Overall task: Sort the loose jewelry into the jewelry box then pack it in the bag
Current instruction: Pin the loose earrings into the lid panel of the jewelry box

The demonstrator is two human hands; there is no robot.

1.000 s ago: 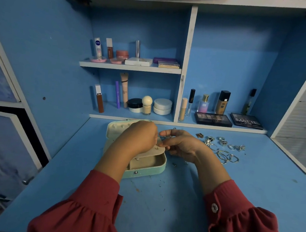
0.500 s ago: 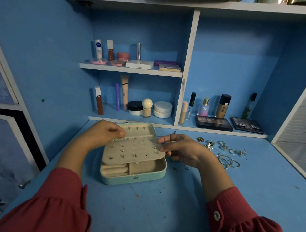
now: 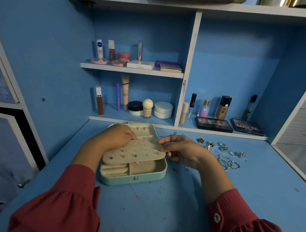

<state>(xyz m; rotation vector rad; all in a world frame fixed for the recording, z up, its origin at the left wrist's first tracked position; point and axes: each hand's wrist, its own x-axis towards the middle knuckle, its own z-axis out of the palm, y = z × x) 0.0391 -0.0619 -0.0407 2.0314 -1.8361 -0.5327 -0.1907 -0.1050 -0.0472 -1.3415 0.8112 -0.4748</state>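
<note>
Over the open jewelry box point(image 3: 132, 179) our left hand point(image 3: 117, 136) and right hand point(image 3: 182, 150) each keep a grip clamped on its beige earring panel point(image 3: 135, 153); loose jewelry point(image 3: 225, 154) lies on the tabletop point(image 3: 160, 215).

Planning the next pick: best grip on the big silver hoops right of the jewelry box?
Probably pinch the top hoop's wire at its outer right arc, coming from above and the right. The silver hoops lie flat and overlapping on the desk, with the right hand close on their left, so the right edge looks most open.
</note>
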